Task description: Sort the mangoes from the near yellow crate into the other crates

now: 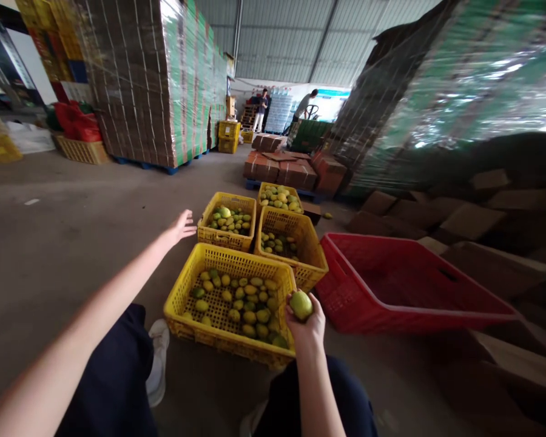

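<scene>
A round green-yellow fruit [301, 306] rests in my right hand [310, 321], the fingers curled about it. That hand is over the right front corner of the nearest yellow crate [236, 258]. Inside this crate lie many loose yellow and green fruits [250, 306], with bare slatted floor showing on its left side. My left hand [182, 227] is stretched forward, fingers apart and holding nothing. It is beside the left wall of a second yellow crate [230, 238], where more fruits [230, 220] are heaped. Whether the fingertips touch that crate I cannot tell.
Two more yellow crates with fruit, the middle one [295, 267] and the far one [281, 187], stand behind. A large red crate [391, 309] is at right, beside cardboard boxes [477, 218]. Wrapped pallet stacks [136, 91] rise on both sides. Two people [261, 109] are far back.
</scene>
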`<move>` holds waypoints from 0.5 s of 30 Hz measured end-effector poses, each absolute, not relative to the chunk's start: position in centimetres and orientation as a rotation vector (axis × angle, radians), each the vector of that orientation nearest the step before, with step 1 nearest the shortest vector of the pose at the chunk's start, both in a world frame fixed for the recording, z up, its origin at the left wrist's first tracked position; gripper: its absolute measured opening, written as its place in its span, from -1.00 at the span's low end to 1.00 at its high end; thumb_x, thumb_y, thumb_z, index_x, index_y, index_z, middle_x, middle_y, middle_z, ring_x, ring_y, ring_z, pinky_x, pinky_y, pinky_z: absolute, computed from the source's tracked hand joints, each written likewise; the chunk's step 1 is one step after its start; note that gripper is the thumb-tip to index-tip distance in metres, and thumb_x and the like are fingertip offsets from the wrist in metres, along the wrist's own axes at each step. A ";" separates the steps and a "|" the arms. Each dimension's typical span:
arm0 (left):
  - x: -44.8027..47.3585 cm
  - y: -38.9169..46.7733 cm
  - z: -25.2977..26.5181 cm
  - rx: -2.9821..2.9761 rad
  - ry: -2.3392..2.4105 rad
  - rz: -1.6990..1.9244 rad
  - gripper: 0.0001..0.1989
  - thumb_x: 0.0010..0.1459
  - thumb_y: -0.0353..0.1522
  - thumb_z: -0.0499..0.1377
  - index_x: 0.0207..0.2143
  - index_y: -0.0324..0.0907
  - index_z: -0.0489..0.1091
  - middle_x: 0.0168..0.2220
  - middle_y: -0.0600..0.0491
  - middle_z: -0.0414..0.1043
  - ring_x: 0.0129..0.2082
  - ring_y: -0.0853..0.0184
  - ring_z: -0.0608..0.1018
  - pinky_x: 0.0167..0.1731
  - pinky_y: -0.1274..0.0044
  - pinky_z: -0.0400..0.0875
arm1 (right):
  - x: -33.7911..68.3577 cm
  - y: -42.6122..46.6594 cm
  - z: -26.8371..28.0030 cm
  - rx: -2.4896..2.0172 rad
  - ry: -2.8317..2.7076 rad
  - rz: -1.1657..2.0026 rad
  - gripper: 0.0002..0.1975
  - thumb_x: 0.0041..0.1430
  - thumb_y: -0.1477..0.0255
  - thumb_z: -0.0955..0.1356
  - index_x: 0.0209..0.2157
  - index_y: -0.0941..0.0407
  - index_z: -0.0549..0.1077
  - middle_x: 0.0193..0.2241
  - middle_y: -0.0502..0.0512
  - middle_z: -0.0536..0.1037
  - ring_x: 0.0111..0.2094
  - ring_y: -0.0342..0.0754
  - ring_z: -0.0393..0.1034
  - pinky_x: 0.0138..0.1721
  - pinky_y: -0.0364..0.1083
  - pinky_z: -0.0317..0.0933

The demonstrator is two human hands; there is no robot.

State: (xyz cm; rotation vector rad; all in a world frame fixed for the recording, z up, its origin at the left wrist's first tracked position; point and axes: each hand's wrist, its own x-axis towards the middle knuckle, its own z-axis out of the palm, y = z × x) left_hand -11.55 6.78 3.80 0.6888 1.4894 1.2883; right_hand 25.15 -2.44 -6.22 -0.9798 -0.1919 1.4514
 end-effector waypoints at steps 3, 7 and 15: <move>-11.8 3.1 0.8 0.965 1.552 0.852 -0.65 0.15 -0.15 0.09 -0.15 -0.19 0.39 0.05 -0.14 0.46 -0.16 0.24 0.61 -0.16 0.49 0.48 | 24.1 -2.7 -5.5 -0.974 -0.188 1.466 -0.93 0.12 0.37 0.28 -0.37 0.01 0.40 -0.54 -0.01 0.57 -0.50 -0.01 0.49 -0.67 -0.13 0.18; -9.7 -2.7 -5.1 1.492 1.419 -0.045 -0.59 0.11 -0.11 0.13 -0.08 -0.14 0.45 0.04 -0.08 0.52 -0.13 0.16 0.63 -0.11 0.42 0.47 | 20.9 -3.0 -5.8 -1.187 -0.264 1.576 -0.88 0.14 0.31 0.31 -0.31 0.04 0.40 -0.52 -0.02 0.57 -0.54 -0.07 0.47 -0.69 -0.18 0.15; -9.5 -4.8 -7.3 2.041 1.570 -0.470 -0.52 0.25 -0.22 0.01 0.14 -0.24 0.37 0.17 -0.25 0.38 0.15 0.03 0.46 0.11 0.29 0.32 | 13.6 -10.6 -13.3 -1.662 -0.618 2.397 -0.84 0.14 0.39 0.30 -0.39 0.21 0.43 -0.68 0.06 0.45 -0.73 -0.05 0.35 -0.77 -0.17 0.17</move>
